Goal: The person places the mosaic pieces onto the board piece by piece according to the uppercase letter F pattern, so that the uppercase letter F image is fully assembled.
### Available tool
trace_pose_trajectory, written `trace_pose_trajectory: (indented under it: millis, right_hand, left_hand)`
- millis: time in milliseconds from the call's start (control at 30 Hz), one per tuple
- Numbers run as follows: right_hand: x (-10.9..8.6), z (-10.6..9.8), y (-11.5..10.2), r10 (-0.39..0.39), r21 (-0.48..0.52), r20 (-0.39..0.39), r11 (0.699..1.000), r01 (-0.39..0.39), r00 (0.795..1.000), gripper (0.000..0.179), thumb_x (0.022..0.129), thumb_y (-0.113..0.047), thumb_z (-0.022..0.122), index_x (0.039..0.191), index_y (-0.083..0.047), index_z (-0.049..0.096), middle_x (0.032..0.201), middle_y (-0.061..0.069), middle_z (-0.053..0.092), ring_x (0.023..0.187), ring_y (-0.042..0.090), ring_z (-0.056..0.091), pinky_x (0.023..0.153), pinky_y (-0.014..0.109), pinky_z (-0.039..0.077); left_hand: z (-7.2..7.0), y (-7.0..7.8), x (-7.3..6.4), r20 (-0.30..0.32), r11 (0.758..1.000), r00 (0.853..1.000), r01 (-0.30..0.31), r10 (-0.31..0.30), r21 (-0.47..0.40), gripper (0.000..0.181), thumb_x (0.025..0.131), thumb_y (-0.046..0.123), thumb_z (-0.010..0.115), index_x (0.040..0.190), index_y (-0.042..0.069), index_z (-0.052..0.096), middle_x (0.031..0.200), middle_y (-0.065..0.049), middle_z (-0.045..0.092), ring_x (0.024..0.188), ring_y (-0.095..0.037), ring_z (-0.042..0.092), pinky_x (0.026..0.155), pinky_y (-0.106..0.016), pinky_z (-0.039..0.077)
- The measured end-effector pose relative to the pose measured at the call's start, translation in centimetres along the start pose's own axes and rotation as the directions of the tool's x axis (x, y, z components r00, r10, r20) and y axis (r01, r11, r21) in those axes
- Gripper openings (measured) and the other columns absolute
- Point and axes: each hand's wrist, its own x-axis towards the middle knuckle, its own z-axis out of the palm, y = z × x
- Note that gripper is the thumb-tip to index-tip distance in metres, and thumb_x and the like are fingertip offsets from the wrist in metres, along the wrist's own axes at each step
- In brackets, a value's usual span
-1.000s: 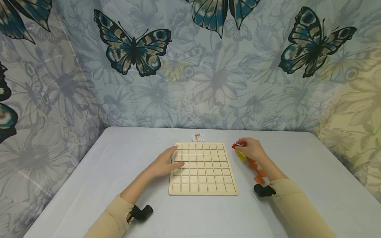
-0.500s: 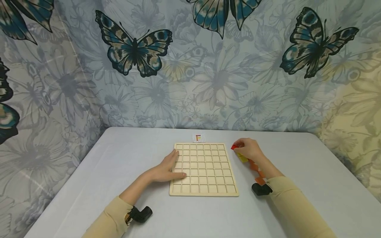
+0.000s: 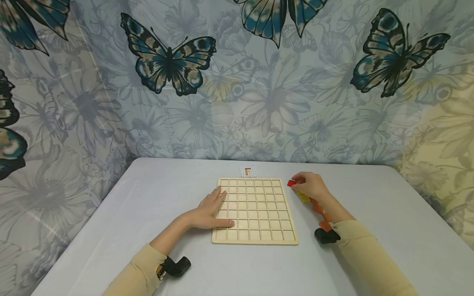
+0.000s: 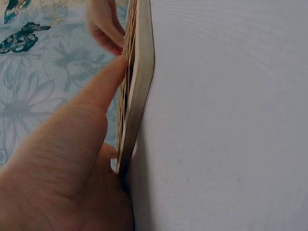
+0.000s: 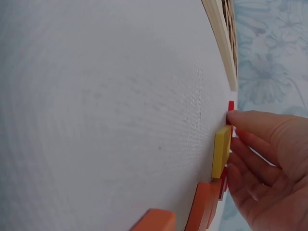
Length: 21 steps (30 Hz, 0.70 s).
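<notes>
A pale wooden grid board (image 3: 255, 213) lies flat in the middle of the table in the head view. My left hand (image 3: 205, 210) rests on its left edge, fingers straight and spread, thumb laid over the lower squares; the left wrist view shows this hand (image 4: 67, 149) against the board's side. To the right of the board, my right hand (image 3: 310, 185) pinches a red square tile (image 3: 291, 183) by thumb and fingers, low at the table. Close under that hand lie yellow tiles (image 3: 304, 197) and several orange tiles (image 3: 325, 225), partly hidden by the wrist.
A small printed card (image 3: 248, 172) with a coloured pattern on a grid lies just beyond the board's far edge. White cloth covers the table (image 3: 177, 176). A butterfly-patterned backdrop (image 3: 274, 102) rises behind it.
My left hand has slid toward me along the board's left edge, its thumb now lower on the squares. The right hand stays almost where it was, the red tile slightly shifted.
</notes>
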Motion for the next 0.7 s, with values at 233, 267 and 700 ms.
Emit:
trace_pose_trajectory:
  millis: [233,267,700]
  right_hand:
    - [-0.02,0.16,0.17,-0.015,0.003,-0.020,1.000,0.015,1.000,0.033,0.088,-0.017,0.072,0.114,0.002,0.068,0.104,0.017,0.068,0.095,0.033,0.060,0.080,0.044,0.050]
    - [-0.03,0.17,0.21,-0.017,0.002,-0.023,1.000,0.017,1.000,0.033,0.088,-0.017,0.072,0.114,0.002,0.068,0.104,0.017,0.068,0.096,0.033,0.060,0.080,0.044,0.050]
    - [-0.13,0.37,-0.31,-0.045,0.037,-0.077,0.998,0.048,0.996,0.037,0.086,-0.024,0.076,0.113,0.000,0.069,0.098,0.012,0.071,0.093,0.029,0.064,0.081,0.044,0.051]
  left_hand:
    - [0.18,0.06,-0.09,0.010,0.999,1.000,-0.017,0.016,0.046,0.107,0.087,0.061,0.061,0.156,0.001,0.006,0.160,-0.021,-0.011,0.148,-0.031,-0.009,0.117,-0.050,-0.001]
    - [0.18,0.06,-0.09,0.009,0.999,1.000,-0.016,0.016,0.047,0.107,0.087,0.061,0.061,0.156,0.001,0.006,0.160,-0.021,-0.011,0.148,-0.031,-0.010,0.117,-0.050,-0.002]
    - [0.22,0.04,-0.05,0.011,0.999,1.000,-0.015,0.015,0.047,0.108,0.086,0.061,0.062,0.156,0.001,0.005,0.160,-0.020,-0.011,0.148,-0.031,-0.011,0.117,-0.049,-0.003]
